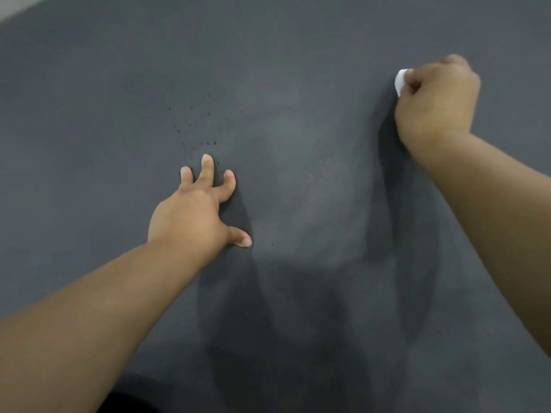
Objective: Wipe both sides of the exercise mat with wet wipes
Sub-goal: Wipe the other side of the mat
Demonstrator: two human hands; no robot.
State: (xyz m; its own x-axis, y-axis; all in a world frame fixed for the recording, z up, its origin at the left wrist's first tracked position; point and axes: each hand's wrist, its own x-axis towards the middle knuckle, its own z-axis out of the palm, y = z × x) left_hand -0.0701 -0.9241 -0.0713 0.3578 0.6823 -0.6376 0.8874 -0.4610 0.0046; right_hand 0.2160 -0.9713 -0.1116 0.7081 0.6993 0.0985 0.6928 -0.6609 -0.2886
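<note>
A dark grey exercise mat (298,84) fills almost the whole view. My left hand (196,210) rests flat on it near the middle, fingers spread, holding nothing. My right hand (438,102) is at the upper right, closed in a fist and pressed against the mat. A bunched white wet wipe (400,80) sticks out at the left side of that fist; most of it is hidden inside the fingers. Small dark specks (193,126) dot the mat just beyond my left fingertips.
A sliver of pale floor (12,10) shows at the top left corner, past the mat's edge. Shadows of my arms and head fall across the lower middle of the mat.
</note>
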